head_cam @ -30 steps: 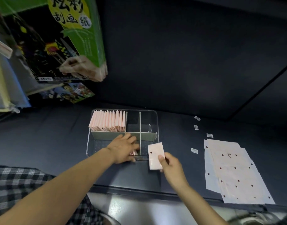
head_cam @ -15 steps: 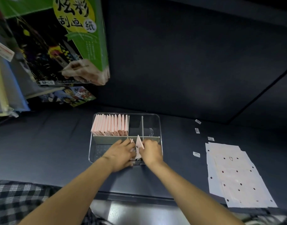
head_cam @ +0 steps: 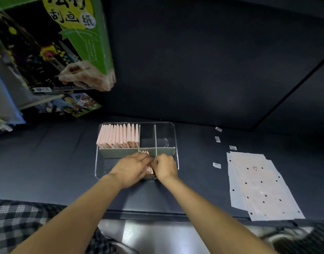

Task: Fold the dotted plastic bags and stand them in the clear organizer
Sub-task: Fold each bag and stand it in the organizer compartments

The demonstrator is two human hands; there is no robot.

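Note:
The clear organizer (head_cam: pixel 176 143) sits on the dark table in front of me. Its back left compartment holds a row of several folded pink bags (head_cam: pixel 119 137) standing upright. In the front compartment a small stack of folded bags (head_cam: pixel 148 169) stands between my hands. My left hand (head_cam: pixel 131 167) holds this stack from the left, with its fingers over the top. From the right, my right hand (head_cam: pixel 165 167) pinches the stack's nearest bag with curled fingers. A pile of flat dotted plastic bags (head_cam: pixel 258 187) lies to the right on the table.
Several small white labels (head_cam: pixel 217 165) lie between the organizer and the flat bags. A green and black craft box (head_cam: pixel 53 44) and other packages stand at the back left. The table's front edge (head_cam: pixel 148 213) runs just below my forearms.
My right hand carried a folded bag from in front of the organizer into the front compartment, against the stack my left hand holds. The bag is now mostly hidden between my hands.

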